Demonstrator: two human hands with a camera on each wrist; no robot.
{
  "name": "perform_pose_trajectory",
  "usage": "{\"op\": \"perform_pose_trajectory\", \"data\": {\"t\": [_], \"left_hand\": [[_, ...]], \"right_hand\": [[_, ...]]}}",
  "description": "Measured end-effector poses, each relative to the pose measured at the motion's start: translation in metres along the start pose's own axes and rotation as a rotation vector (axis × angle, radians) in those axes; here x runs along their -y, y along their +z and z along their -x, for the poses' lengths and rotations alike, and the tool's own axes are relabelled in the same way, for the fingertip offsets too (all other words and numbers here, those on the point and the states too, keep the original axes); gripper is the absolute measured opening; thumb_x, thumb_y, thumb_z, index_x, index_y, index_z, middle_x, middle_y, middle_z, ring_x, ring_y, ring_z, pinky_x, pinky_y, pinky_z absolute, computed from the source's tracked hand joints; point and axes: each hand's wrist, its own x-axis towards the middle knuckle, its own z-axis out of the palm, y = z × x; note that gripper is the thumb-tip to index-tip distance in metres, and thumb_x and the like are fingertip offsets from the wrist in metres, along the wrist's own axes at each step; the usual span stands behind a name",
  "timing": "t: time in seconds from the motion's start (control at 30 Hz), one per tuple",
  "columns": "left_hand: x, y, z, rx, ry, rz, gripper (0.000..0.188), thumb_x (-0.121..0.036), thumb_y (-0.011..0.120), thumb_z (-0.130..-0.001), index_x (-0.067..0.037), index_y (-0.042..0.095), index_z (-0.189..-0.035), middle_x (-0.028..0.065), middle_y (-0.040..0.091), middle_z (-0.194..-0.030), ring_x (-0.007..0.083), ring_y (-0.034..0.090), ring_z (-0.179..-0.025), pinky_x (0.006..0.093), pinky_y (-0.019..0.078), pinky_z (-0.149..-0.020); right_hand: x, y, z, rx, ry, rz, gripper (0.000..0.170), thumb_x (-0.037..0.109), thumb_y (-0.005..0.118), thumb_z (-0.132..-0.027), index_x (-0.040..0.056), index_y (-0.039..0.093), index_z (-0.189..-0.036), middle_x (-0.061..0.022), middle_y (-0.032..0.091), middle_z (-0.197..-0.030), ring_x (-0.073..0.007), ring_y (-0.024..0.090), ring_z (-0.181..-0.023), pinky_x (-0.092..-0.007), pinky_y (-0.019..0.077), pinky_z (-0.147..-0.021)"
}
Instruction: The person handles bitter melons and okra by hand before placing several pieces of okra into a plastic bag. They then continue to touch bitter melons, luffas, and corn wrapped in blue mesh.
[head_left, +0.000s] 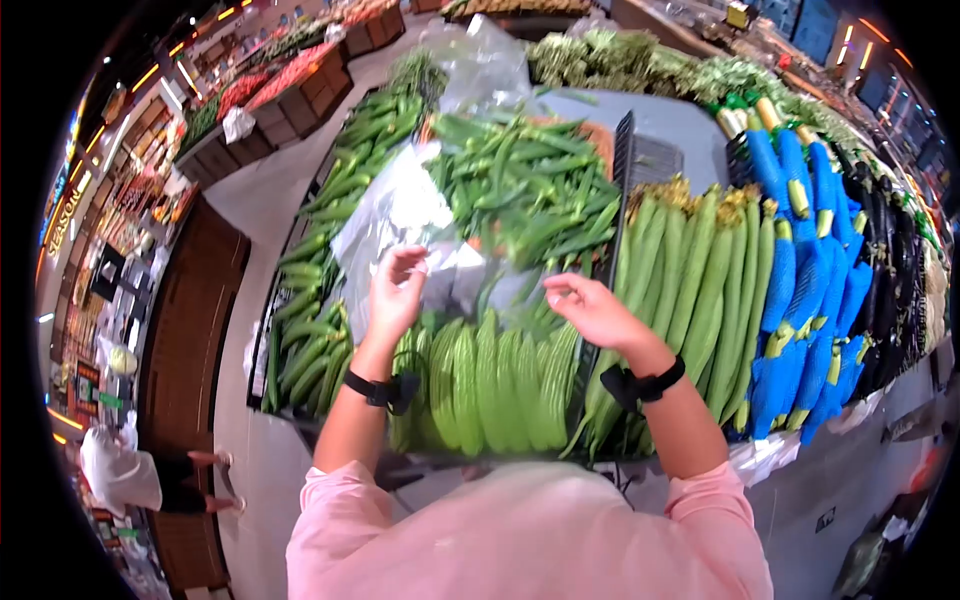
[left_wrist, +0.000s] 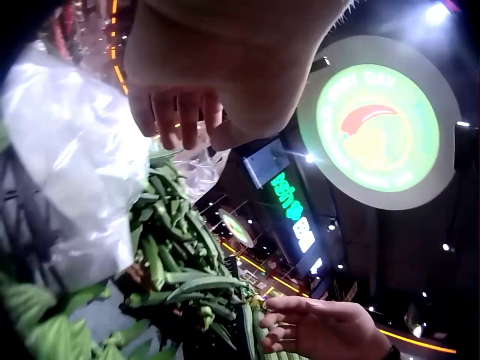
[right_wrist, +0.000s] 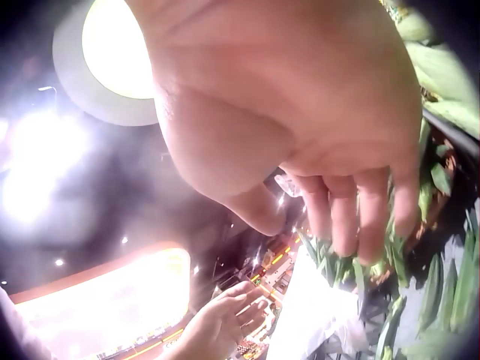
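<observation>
Both hands hover over a display of green vegetables and hold nothing. My left hand [head_left: 397,290] is beside a clear plastic bag [head_left: 400,205], its fingers loosely bent. The bag lies crumpled over okra [head_left: 520,185]; in the left wrist view the same bag [left_wrist: 82,157] fills the left side. To the right, my right hand [head_left: 600,312] is held with relaxed fingers, palm turned inward, above the okra's near edge. In the right wrist view its fingers [right_wrist: 343,214] hang apart from one another. Pale green bitter melons [head_left: 490,385] stand in a row below and between the hands.
Long green gourds [head_left: 700,280] fill the crate on the right, with blue-netted vegetables [head_left: 800,270] and dark eggplants [head_left: 885,265] beyond. A black divider [head_left: 622,150] separates the crates. Another plastic bag [head_left: 485,65] lies at the back. A person [head_left: 120,470] is in the left aisle.
</observation>
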Motion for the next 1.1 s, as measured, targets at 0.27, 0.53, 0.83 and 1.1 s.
{"op": "perform_pose_trajectory", "data": {"t": [0.27, 0.53, 0.83, 1.1], "left_hand": [[0.019, 0.022, 0.103, 0.237, -0.264, 0.131, 0.030, -0.012, 0.070, -0.100, -0.003, 0.062, -0.128, 0.0051, 0.068, -0.126, 0.0150, 0.062, -0.117, 0.0326, 0.0488, -0.103], [0.013, 0.048, 0.151, 0.361, 0.015, -0.604, 0.063, -0.026, 0.073, -0.089, -0.005, 0.054, -0.145, 0.0304, 0.039, -0.159, 0.0463, 0.032, -0.152, 0.0528, 0.0241, -0.126], [0.048, 0.057, 0.168, 0.347, 0.057, -0.489, 0.074, -0.026, 0.070, -0.092, -0.006, 0.038, -0.155, 0.0265, 0.016, -0.171, 0.0425, 0.006, -0.161, 0.0505, 0.0045, -0.130], [0.058, 0.061, 0.176, 0.286, 0.130, -0.489, 0.078, -0.035, 0.066, -0.093, 0.000, 0.034, -0.156, 0.0264, 0.014, -0.171, 0.0422, 0.006, -0.161, 0.0509, 0.0035, -0.130]], "right_hand": [[-0.060, 0.083, 0.008, -0.181, 0.406, 0.101, 0.081, 0.028, 0.061, -0.101, -0.0042, 0.020, -0.163, -0.0240, 0.012, -0.173, -0.0336, 0.011, -0.161, -0.0391, 0.0160, -0.129], [-0.100, 0.104, 0.001, -0.409, 0.326, 0.392, 0.081, 0.025, 0.073, -0.091, -0.0079, 0.034, -0.155, -0.0284, 0.039, -0.159, -0.0354, 0.037, -0.149, -0.0397, 0.0304, -0.122], [-0.040, 0.074, -0.056, -0.159, 0.779, 0.755, 0.100, 0.060, 0.068, -0.087, -0.0058, 0.038, -0.156, -0.0298, 0.040, -0.160, -0.0456, 0.031, -0.153, -0.0476, 0.0295, -0.122], [-0.064, 0.093, -0.091, -0.289, 0.838, 0.739, 0.130, 0.064, 0.075, -0.084, -0.0091, 0.002, -0.163, -0.0327, 0.021, -0.168, -0.0423, 0.023, -0.157, -0.0486, 0.0284, -0.124]]}}
